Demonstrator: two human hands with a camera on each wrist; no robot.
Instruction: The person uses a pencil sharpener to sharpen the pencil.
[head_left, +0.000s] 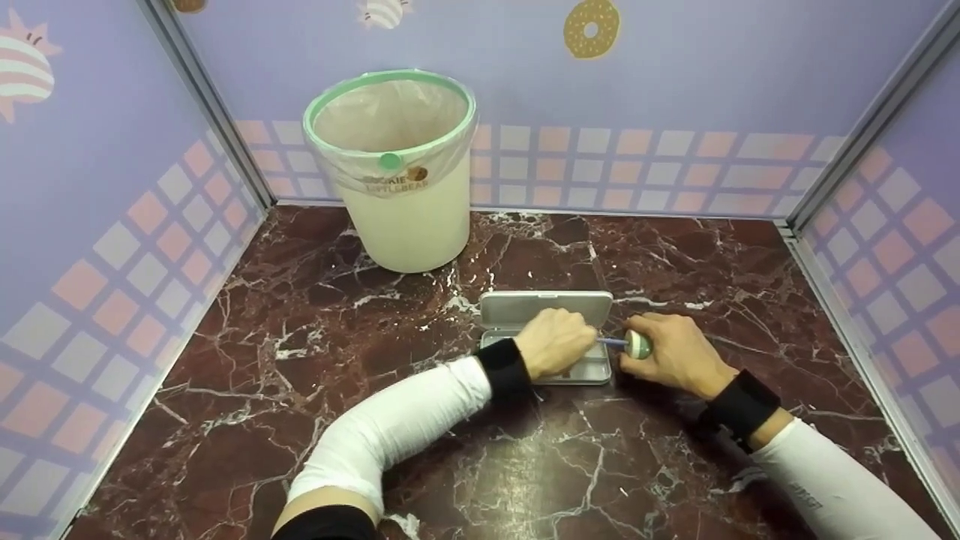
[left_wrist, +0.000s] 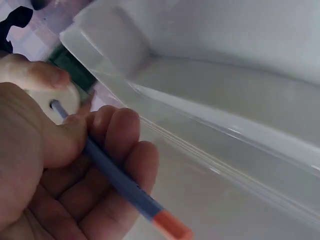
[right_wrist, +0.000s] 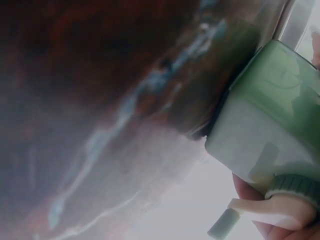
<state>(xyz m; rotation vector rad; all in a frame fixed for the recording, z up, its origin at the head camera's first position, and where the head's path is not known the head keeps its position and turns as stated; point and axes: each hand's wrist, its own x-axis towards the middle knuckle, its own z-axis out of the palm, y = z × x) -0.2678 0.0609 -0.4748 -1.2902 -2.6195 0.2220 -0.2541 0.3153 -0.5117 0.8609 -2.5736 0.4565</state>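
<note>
A blue pencil [left_wrist: 117, 179] with an orange end is pinched between the thumb and fingers of my left hand [head_left: 556, 343]. Its other end goes into the round hole of a green and white crank pencil sharpener [head_left: 640, 346]. My right hand [head_left: 675, 356] grips that sharpener, and in the right wrist view its small crank handle [right_wrist: 265, 212] shows below the body. Beneath my left hand lies an open pencil case [head_left: 546, 306], its lid raised at the back. Part of the case's tray is hidden by the hand.
Behind and to the left stands a white trash bin [head_left: 409, 225] with a green rim and a clear liner. Small pale crumbs are scattered on the dark red marbled tabletop [head_left: 360, 322] in front of it. Lilac patterned panels [head_left: 675, 97] enclose the back and sides.
</note>
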